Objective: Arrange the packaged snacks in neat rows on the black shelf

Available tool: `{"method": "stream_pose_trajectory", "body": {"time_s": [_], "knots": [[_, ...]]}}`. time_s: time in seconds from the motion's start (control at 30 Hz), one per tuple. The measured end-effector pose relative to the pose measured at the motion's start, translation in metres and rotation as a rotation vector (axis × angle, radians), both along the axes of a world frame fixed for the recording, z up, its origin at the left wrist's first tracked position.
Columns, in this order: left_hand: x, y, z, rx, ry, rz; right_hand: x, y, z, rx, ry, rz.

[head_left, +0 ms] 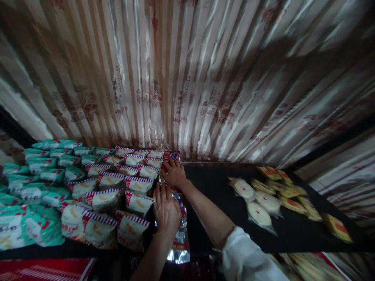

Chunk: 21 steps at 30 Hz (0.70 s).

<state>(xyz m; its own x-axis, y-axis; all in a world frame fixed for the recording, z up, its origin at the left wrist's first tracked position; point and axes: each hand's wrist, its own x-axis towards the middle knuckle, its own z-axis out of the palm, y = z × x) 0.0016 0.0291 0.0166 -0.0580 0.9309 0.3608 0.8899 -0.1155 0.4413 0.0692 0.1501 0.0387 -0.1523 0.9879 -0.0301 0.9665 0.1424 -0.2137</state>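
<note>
My right hand lies over the far part of a column of shiny red and blue packets, with its fingers spread. Just nearer to me, my left hand rests on the same column, its fingers stretched forward and touching foil. One dark red packet shows beyond my right fingertips. Directly left of my hands stand rows of white and red snack bags with striped top edges. Both hands cover part of the packets under them, and I see nothing gripped in either.
Teal snack bags fill the left of the black shelf. Round pale flatbreads in clear bags and several yellow packets lie to the right. Printed, pleated sheeting hangs behind. A red panel is below, front left.
</note>
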Motion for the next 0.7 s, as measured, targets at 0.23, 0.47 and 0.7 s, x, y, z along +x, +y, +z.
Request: {"method": "stream_pose_trajectory", "body": {"time_s": [0.23,0.47,0.7], "knots": [[0.001,-0.003,0.000,0.049,-0.018,0.006,0.003,0.000,0.006,-0.007,0.066,0.001],[-0.002,-0.009,0.002,0.150,-0.108,-0.091,0.012,-0.017,0.010,0.250,0.344,0.050],[-0.014,-0.077,0.005,0.305,-0.239,-0.441,0.024,-0.116,0.011,0.411,1.061,-0.151]]}}
